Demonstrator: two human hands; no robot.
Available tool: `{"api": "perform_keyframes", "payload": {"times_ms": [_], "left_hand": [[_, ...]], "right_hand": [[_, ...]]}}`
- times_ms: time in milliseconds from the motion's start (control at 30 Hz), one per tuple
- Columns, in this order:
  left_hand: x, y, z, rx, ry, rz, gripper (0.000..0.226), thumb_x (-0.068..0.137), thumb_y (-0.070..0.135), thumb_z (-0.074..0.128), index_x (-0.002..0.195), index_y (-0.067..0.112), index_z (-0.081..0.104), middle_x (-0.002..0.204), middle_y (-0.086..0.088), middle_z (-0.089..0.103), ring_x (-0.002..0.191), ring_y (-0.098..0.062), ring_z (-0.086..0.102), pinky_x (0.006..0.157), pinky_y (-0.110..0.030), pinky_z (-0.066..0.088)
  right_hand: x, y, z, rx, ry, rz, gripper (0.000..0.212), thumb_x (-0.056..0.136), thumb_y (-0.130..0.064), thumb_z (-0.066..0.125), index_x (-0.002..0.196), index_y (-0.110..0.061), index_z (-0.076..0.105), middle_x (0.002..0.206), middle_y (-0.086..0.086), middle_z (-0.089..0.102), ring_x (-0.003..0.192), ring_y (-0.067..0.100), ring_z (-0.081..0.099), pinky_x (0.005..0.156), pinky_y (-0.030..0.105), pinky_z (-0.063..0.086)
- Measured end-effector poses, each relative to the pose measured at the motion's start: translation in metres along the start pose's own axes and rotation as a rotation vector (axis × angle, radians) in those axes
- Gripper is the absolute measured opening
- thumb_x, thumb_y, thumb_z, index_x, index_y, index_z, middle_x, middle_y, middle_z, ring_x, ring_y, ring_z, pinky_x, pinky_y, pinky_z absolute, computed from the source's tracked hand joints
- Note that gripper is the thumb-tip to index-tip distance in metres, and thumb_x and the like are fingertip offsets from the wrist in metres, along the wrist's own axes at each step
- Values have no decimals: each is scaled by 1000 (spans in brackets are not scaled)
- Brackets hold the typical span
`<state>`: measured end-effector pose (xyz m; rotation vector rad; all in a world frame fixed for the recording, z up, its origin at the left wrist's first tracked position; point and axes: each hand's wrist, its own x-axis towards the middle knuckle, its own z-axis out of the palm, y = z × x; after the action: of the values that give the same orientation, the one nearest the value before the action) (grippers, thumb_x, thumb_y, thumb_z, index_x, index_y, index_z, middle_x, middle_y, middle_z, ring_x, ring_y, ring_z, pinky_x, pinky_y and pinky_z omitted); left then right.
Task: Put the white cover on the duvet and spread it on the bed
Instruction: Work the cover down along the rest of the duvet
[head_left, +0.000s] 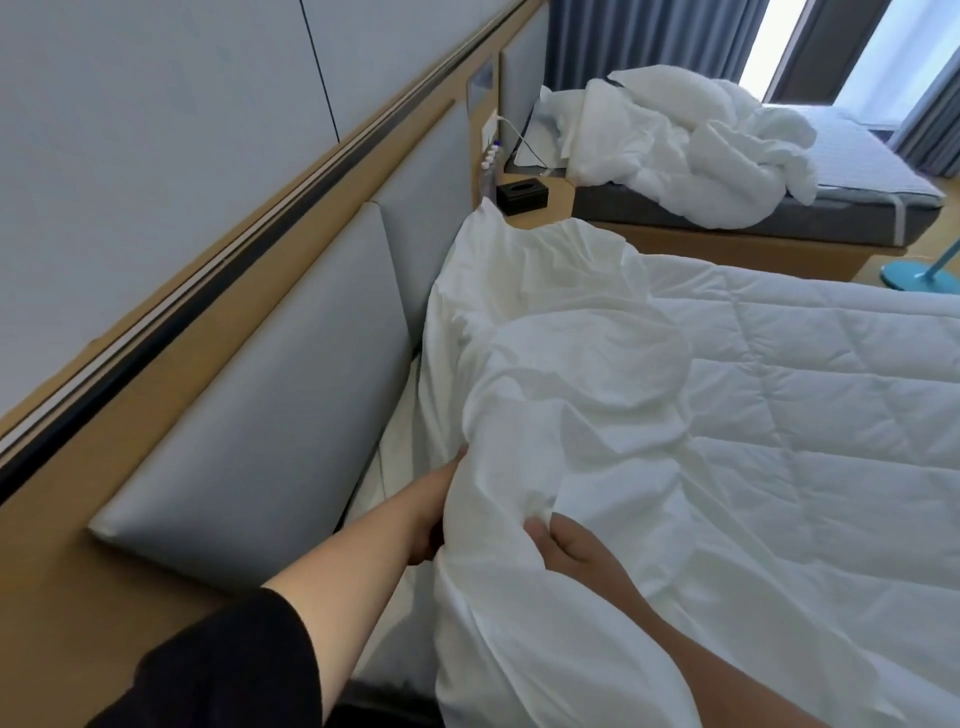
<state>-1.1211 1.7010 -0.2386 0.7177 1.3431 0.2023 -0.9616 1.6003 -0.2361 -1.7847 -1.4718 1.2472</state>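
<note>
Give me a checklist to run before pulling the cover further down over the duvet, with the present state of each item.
1. Left hand grips the white cover at its edge near the headboard: ok.
2. Right hand pinches a fold of the cover: ok.
3. Duvet corner seated in the cover's corner: cannot tell, hidden inside the fabric.
4. Cover reaches over the whole quilted duvet: not ok, most lies bare.
5. Cover lies smooth: not ok, bunched and creased.

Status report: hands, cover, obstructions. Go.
Left hand and right hand both grip white cover. Quilted duvet partly uncovered. Nothing in the way.
</note>
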Motion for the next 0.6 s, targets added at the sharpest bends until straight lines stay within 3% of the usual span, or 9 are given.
{"api": "perform_keyframes", "payload": {"times_ms": [100,167,233,333,467,533,600], "left_hand": [[-2,-4,17,-115,-71,-21,34,94,42,66,88,9,74,79,-7,76,76,-23,70,75,-33,53],[-1,-7,25,-146,45,-23,24,96,21,62,80,5,67,61,-7,67,66,-24,60,65,-31,49],[4,-12,27,-34,245,9,21,96,11,59,76,3,63,61,-9,60,62,-24,53,58,-28,45],[9,-17,15,57,433,32,24,93,20,61,73,7,59,58,-5,53,53,-19,48,49,-21,39],[6,-16,-7,69,418,101,39,93,33,63,62,14,49,50,-1,44,41,-15,36,47,-23,34],[-4,-10,-4,114,331,74,50,94,53,58,76,7,67,67,-8,67,53,-19,57,55,-28,50],[-10,-9,0,81,196,2,71,87,77,48,103,14,74,101,-11,76,84,-27,72,68,-35,60]], "right_hand": [[-5,8,-10,14,-26,19,36,105,-31,48,76,-12,39,67,-5,36,58,4,37,58,20,32],[-7,12,-18,50,-32,14,35,104,-30,48,76,-12,39,69,-3,36,60,3,37,59,20,31],[-8,14,-23,86,-24,25,33,105,-29,48,78,-11,41,71,-2,37,66,7,38,60,21,30],[-8,13,-27,62,-33,25,35,106,-28,45,76,-14,36,69,-5,35,63,6,36,59,21,31],[-7,11,-26,33,-48,23,37,107,-30,44,74,-15,33,68,-6,34,55,2,38,57,20,32],[-8,10,-26,40,-40,25,36,106,-32,44,76,-14,34,68,-6,34,56,3,36,56,20,31],[-11,5,-28,43,-27,20,39,106,-31,45,73,-16,30,66,-7,32,53,2,36,55,20,31]]}}
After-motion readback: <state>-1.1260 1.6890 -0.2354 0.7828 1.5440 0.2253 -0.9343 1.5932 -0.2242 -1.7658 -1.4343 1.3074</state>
